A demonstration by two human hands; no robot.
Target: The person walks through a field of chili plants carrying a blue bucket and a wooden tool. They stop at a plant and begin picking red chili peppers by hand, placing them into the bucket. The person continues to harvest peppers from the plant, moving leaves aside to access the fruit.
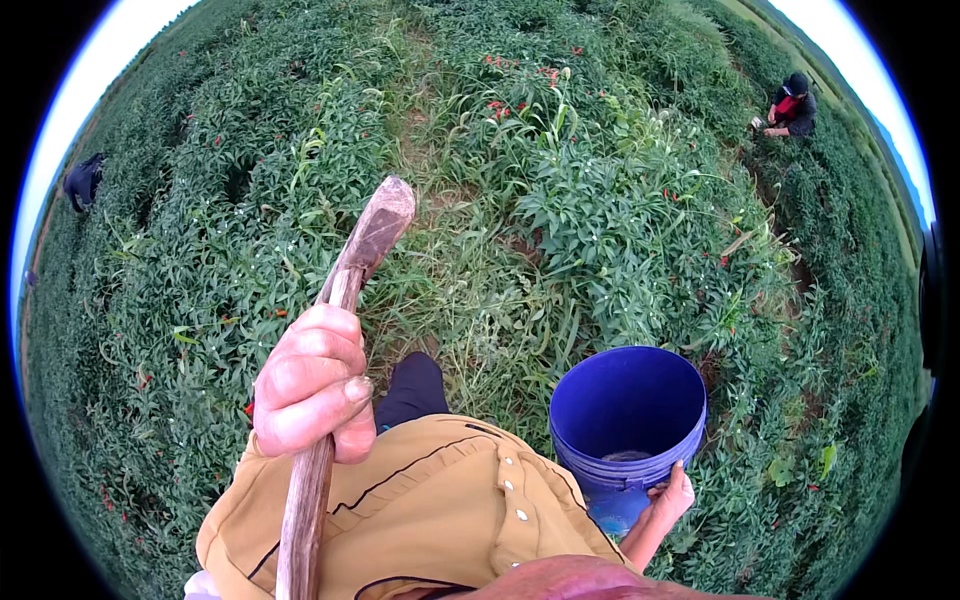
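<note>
My left hand (316, 382) is wrapped around a rough wooden stick (304, 517), held up in front of my chest. Its thicker, worn upper end (384, 214) rises above the fist, and the lower end runs out of the frame. On the other side, my right hand (673, 495) grips a blue plastic bucket (628, 469) near its lower side. The bucket tilts with its mouth upward, and a pale patch shows on its floor. Most of my right forearm is hidden by my tan buttoned top (435, 510).
Dense green pepper plants (600, 217) with red peppers (499, 109) stand on both sides. A grassy strip (450, 300) runs ahead between them. One person (795, 109) crouches among the plants at far right; another dark-clothed figure (84, 180) bends at far left.
</note>
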